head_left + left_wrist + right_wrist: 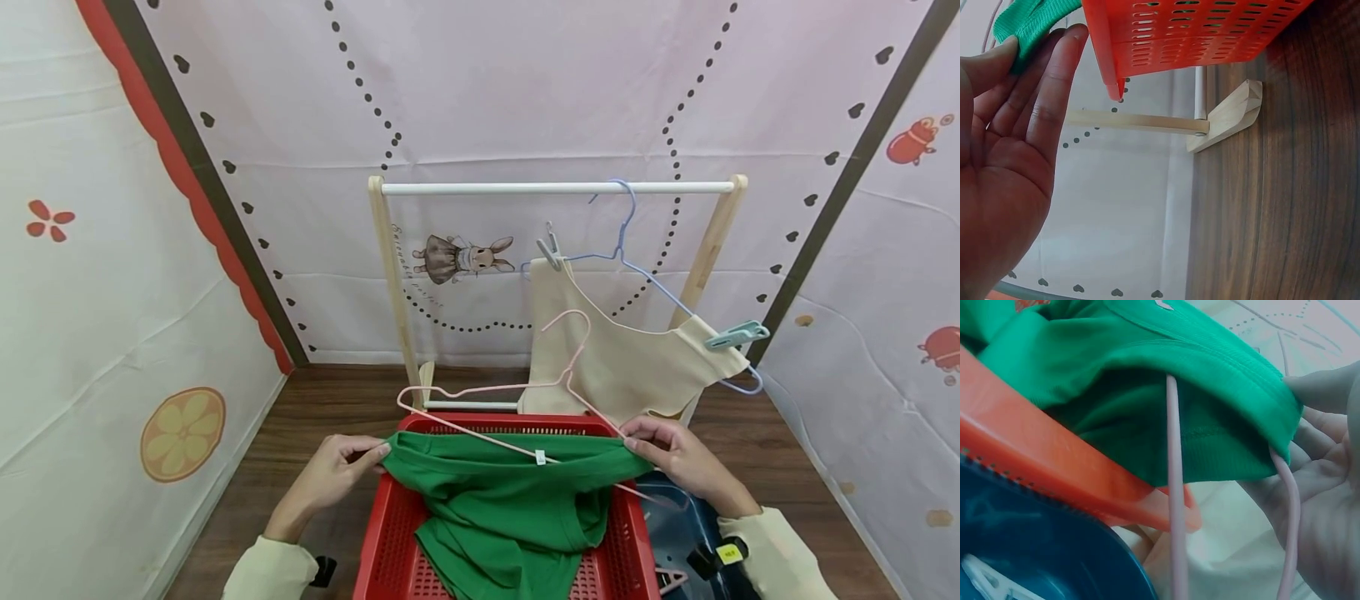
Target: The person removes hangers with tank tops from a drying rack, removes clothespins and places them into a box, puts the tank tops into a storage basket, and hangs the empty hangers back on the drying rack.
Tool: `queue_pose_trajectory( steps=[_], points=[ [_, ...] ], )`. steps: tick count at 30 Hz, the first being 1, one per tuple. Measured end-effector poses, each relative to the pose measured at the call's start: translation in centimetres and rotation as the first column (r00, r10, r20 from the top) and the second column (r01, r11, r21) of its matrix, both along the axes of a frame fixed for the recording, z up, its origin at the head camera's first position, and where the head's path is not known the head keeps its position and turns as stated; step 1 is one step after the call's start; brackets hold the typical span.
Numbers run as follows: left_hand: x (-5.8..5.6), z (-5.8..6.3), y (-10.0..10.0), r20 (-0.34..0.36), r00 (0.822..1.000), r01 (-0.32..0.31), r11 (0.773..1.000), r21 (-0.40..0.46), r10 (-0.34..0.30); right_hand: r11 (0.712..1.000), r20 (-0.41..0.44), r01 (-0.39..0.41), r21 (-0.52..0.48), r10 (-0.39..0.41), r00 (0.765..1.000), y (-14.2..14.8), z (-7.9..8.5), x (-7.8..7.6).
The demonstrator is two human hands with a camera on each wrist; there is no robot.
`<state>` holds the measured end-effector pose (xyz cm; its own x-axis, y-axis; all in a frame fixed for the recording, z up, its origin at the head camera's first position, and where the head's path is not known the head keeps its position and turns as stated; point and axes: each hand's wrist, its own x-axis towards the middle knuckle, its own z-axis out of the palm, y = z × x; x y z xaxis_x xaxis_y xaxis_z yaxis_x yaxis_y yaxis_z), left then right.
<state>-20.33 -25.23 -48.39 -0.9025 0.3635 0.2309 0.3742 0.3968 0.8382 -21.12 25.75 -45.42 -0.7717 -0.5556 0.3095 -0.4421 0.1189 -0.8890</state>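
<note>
Green shorts (517,492) with a small white tag at the waistband are stretched over the red basket (371,533). My left hand (333,475) pinches the left corner of the waistband between thumb and fingers. At the opposite corner, my right hand (678,458) pinches the band, with the hanger's arm close to its fingers. A pink hanger (480,389) lies tilted across the waistband, hook up. Its left end is outside the shorts; its right part passes inside the band, and two pink bars (1175,487) come out below the fabric in the right wrist view.
Behind the basket stands a wooden rack with a white rod (495,189). A blue hanger (621,233) hangs there, holding a beige garment (592,358) with a grey clip (551,250) and a teal clip (738,334). A blue bin (671,529) containing clothespins sits right of the basket.
</note>
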Motion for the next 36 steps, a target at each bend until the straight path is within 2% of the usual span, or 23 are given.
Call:
queue_pose_trajectory(
  steps=[7,11,14,16,21,23,29,36],
  points=[
    [-0.1,0.0,0.2,-0.007,1.0,0.028,0.999,-0.024,-0.028,0.998,-0.03,0.06,-0.022,-0.061,0.998,-0.7,-0.4,0.3],
    [-0.2,0.0,0.5,-0.024,0.999,0.03,0.998,-0.051,-0.031,0.994,0.031,0.065,-0.084,-0.062,0.998,-1.2,-0.6,0.4],
    [-0.2,0.0,0.7,-0.04,0.998,0.037,0.997,-0.071,-0.04,0.981,0.114,0.033,-0.19,-0.011,0.993,-1.7,-0.7,0.6],
    [-0.2,0.2,0.8,-0.035,0.998,0.057,0.996,-0.07,-0.06,0.961,0.155,0.006,-0.278,0.039,0.987,-2.2,-0.7,0.7],
    [0.0,0.7,1.1,0.007,0.992,0.126,0.992,-0.026,-0.126,0.898,0.166,-0.057,-0.437,0.143,0.976,-3.3,-0.6,0.9],
    [0.1,0.8,1.2,0.021,0.989,0.146,0.989,-0.014,-0.145,0.885,0.161,-0.071,-0.46,0.161,0.974,-3.8,-0.5,1.0],
    [0.3,0.9,1.2,0.066,0.984,0.164,0.986,-0.017,-0.163,0.876,0.165,-0.091,-0.474,0.19,0.968,-4.9,0.2,1.3],
    [0.5,1.1,1.2,0.109,0.98,0.171,0.985,-0.012,-0.169,0.857,0.223,-0.102,-0.506,0.244,0.944,-6.2,0.8,1.2]
  ],
)
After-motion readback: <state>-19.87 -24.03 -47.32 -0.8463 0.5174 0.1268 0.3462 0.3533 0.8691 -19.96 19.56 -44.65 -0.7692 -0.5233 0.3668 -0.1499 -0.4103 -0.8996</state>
